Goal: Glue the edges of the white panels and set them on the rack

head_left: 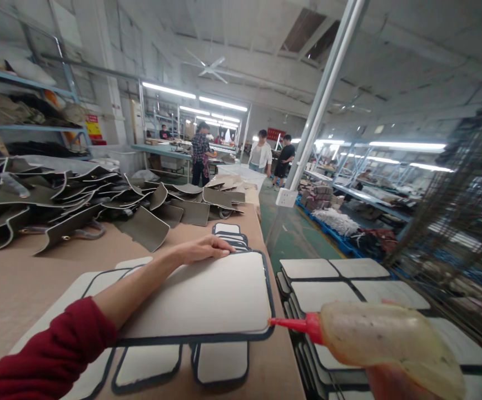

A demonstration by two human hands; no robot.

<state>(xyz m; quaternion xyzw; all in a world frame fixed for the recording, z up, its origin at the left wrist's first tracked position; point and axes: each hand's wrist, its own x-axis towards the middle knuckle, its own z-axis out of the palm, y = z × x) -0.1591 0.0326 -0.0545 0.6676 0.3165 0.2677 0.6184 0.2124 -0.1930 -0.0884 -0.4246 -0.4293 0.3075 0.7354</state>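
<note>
A cream panel with a dark rim (pixel 211 297) lies tilted across other panels on the table. My left hand (pixel 203 249) grips its far edge, fingers close together, with the forearm crossing over its left part. Held in my right hand (pixel 394 383) is a translucent yellowish glue bottle (pixel 374 336) with a red nozzle. The nozzle tip touches the panel's near right corner, along the dark rim. A thin line of glue shows down that right edge. Most of my right hand is hidden behind the bottle.
Grey-brown bag pieces (pixel 144 228) are heaped at the table's far left. Smaller rimmed panels (pixel 222 364) lie in front. Stacks of rimmed panels (pixel 322 294) stand right of the table edge. A metal post (pixel 322 89) rises beyond. Several people (pixel 202 153) are in the background.
</note>
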